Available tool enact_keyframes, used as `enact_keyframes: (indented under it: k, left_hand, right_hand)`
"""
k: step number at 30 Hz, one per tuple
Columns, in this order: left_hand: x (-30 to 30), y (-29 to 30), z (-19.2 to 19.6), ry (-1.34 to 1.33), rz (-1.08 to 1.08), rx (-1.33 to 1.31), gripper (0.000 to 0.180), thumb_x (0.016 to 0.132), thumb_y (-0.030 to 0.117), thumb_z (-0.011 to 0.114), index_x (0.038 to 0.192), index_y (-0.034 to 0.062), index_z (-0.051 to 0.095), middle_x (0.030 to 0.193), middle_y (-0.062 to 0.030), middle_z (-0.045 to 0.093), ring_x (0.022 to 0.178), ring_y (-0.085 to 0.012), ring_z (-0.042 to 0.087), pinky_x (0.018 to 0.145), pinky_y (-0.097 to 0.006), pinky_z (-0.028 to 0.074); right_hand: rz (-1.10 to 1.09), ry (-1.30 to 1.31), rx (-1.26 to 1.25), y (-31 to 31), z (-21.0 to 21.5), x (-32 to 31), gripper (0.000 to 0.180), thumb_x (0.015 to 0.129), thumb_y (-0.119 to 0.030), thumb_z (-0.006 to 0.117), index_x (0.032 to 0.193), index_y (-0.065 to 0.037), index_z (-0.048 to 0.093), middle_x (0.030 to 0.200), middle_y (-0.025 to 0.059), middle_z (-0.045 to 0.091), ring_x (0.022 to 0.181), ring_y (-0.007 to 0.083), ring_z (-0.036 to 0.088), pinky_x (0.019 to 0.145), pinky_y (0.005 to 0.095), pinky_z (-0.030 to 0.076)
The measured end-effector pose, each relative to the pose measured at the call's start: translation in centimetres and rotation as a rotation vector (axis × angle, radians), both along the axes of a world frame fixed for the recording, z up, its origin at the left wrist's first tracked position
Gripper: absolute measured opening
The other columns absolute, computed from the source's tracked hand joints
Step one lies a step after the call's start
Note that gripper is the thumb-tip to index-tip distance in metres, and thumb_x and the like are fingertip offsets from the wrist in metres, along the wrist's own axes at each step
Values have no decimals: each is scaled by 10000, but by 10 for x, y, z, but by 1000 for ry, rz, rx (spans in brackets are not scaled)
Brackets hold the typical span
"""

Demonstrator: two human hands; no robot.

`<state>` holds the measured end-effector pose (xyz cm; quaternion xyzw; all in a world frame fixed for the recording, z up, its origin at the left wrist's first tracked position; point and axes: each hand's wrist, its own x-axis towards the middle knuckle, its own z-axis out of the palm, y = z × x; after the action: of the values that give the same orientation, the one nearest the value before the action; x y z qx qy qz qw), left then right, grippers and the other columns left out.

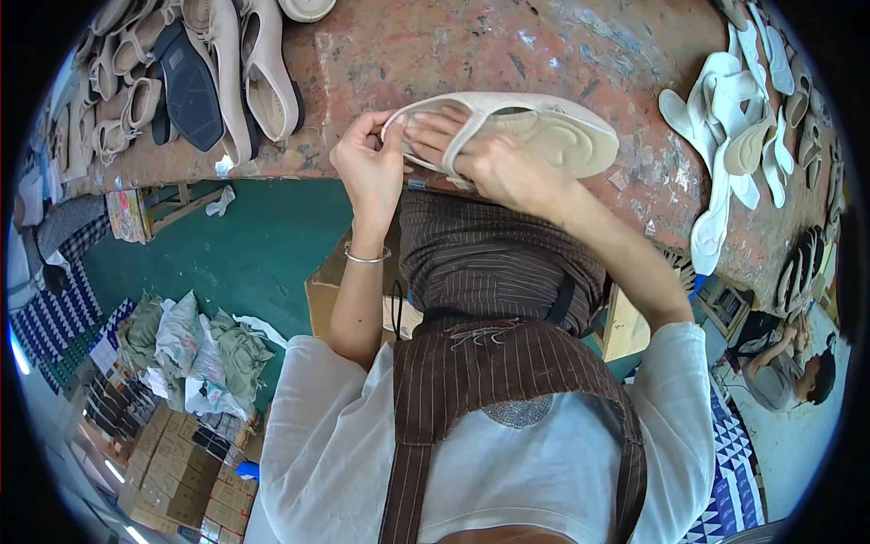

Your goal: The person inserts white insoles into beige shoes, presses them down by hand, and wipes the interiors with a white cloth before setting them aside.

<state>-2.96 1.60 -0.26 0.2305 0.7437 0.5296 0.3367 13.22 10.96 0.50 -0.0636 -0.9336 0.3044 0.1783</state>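
Beige shoe at 12 o'clock, by bench edge. L hand pinches heel rim, 9 o'clock end; R hand has fingers inside, can't tell grip. Prob. light, soft upper; I'd hold stiffer sole.

Left fingers bent, right fingers leftward

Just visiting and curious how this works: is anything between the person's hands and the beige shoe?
Nothing visible. The left hand pinches the heel end of the shoe; the right hand reaches inside, under the strap.
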Motion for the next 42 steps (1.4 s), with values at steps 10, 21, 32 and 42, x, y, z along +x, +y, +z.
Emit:
enact_keyframes:
  k: [10, 21, 32, 42]
  left_hand:
    - [4, 5, 7, 324, -85, -81, 113, 921, 48, 628, 874, -52, 652, 650, -90, 648, 488, -107, 582, 403, -299, 460]
    - [102, -13, 32, 1085, -454, -74, 239, 780, 148, 741, 948, 33, 615, 1069, -192, 622, 1040, -367, 589, 820, -443, 485]
    - [123, -13, -17, -45, -581, 285, 666, 904, 289, 563, 1487, 33, 366, 1500, -217, 407, 1419, -374, 353, 1161, -516, 287]
    - [136, -10, -2, 1040, -668, -202, 614, 934, 314, 540, 1477, 70, 388, 1520, -122, 379, 1457, -299, 268, 1143, -687, 112]
  right_hand:
    - [-323, -289, 130, -14, 28, 23, 346, 744, 1, 603, 1047, -86, 745, 1235, 160, 663, 1192, 279, 613, 1153, 425, 367]
    - [-753, 13, -547, 78, 59, 11, 774, 836, -226, 742, 1443, 61, 357, 1024, 285, 623, 923, 369, 642, 834, 435, 529]
    - [-644, -152, 80, -30, 28, 41, 593, 734, 42, 606, 1323, 23, 541, 1321, 252, 575, 1272, 397, 534, 1167, 574, 248]
    - [-647, -279, 260, -11, 9, 25, 530, 812, -82, 571, 1303, 114, 533, 1280, 334, 567, 1256, 402, 546, 1164, 516, 280]
